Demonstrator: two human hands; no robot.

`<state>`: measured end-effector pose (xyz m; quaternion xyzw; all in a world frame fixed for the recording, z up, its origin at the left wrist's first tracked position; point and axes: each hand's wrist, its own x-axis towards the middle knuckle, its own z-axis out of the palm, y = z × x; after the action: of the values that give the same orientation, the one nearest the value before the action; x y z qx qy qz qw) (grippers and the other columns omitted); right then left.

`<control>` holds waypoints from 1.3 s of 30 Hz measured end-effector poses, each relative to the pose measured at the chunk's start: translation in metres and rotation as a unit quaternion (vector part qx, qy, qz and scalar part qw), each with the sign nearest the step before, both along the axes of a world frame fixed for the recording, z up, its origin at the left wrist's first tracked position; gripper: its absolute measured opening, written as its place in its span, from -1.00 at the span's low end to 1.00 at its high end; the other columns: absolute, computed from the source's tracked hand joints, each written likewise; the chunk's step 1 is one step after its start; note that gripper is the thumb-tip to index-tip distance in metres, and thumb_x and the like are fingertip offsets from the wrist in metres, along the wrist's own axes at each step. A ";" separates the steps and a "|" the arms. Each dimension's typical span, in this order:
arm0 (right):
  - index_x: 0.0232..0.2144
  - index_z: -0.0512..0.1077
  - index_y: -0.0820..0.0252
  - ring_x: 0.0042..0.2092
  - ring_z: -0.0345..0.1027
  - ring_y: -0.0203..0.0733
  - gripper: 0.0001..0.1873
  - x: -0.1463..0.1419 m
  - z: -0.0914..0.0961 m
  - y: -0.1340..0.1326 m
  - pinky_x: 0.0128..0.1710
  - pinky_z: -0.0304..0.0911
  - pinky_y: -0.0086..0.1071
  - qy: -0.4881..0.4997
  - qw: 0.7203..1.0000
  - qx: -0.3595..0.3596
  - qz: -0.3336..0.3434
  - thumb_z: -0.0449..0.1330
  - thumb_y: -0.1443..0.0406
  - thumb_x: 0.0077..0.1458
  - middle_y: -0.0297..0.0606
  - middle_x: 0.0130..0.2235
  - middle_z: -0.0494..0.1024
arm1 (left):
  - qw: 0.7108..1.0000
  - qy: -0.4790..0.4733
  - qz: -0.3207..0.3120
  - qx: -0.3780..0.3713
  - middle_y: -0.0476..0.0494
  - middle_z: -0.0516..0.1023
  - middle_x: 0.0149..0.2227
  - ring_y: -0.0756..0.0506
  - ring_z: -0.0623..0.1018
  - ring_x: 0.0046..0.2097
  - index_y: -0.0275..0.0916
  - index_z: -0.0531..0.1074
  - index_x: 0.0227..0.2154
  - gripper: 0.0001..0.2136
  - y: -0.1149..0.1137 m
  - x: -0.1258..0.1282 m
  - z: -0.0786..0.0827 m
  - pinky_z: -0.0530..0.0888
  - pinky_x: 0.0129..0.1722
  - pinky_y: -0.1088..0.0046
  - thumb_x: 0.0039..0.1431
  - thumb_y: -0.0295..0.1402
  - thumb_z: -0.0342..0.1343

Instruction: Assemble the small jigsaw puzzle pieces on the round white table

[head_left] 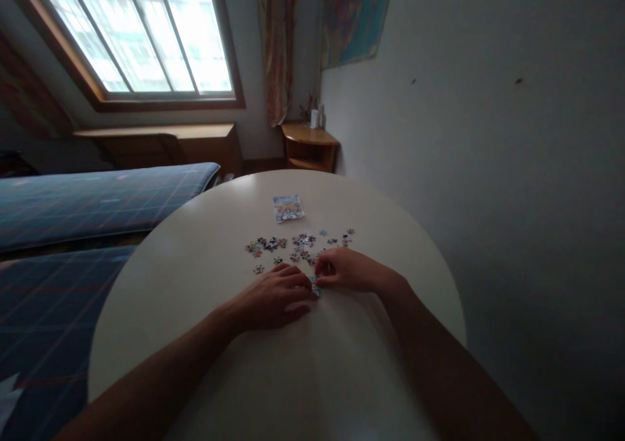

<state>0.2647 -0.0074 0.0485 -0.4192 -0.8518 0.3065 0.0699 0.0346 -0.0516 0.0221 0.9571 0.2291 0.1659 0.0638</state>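
On a round white table point(205, 337), several small jigsaw pieces point(293, 242) lie scattered in a band. A small printed picture card point(288, 208) lies just beyond them. My left hand point(276, 296) rests palm down with its fingers curled, fingertips touching a joined bluish piece point(315, 288). My right hand point(346, 270) meets it from the right, fingers pinched on the same piece. The piece is mostly hidden between the two hands.
A bed with a blue plaid cover point(73, 206) runs along the left of the table. A wall point(512, 167) stands close on the right. A wooden corner shelf point(308, 146) and a low bench sit under the window point(141, 30) at the back.
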 end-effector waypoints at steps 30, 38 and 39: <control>-0.34 0.55 0.21 -0.36 0.38 -0.30 -0.86 -0.001 0.010 -0.006 -0.38 0.17 -0.47 -0.017 0.999 -0.022 0.025 0.33 0.26 0.02 -0.31 -0.38 0.57 | 0.993 -0.039 0.068 -0.083 -0.05 0.57 -0.21 -0.09 0.51 -0.12 -0.12 0.46 -0.16 -0.86 0.000 0.001 -0.002 0.35 0.00 0.30 0.22 -0.36 0.18; -0.25 0.58 0.14 -0.42 0.31 -0.35 -0.72 -0.013 0.006 -0.013 -0.41 0.13 -0.49 -0.013 0.994 -0.026 0.108 0.41 0.22 -0.08 -0.40 -0.42 0.49 | 0.995 -0.023 0.084 -0.050 -0.10 0.53 -0.16 -0.14 0.47 -0.08 -0.13 0.45 -0.16 -0.86 0.015 -0.014 -0.006 0.33 -0.01 0.25 0.21 -0.36 0.16; -0.24 0.58 0.13 -0.42 0.31 -0.35 -0.71 -0.014 0.006 -0.014 -0.40 0.13 -0.50 -0.014 0.993 -0.026 0.112 0.41 0.23 -0.08 -0.41 -0.42 0.49 | 0.995 -0.023 0.085 -0.053 -0.10 0.52 -0.16 -0.14 0.47 -0.08 -0.13 0.45 -0.17 -0.87 0.016 -0.015 -0.006 0.33 -0.01 0.25 0.22 -0.36 0.15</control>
<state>0.2505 -0.0213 0.0549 -0.3271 -0.8859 0.3287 0.0121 0.0195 -0.0360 0.0159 0.9253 0.3163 0.1806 0.1057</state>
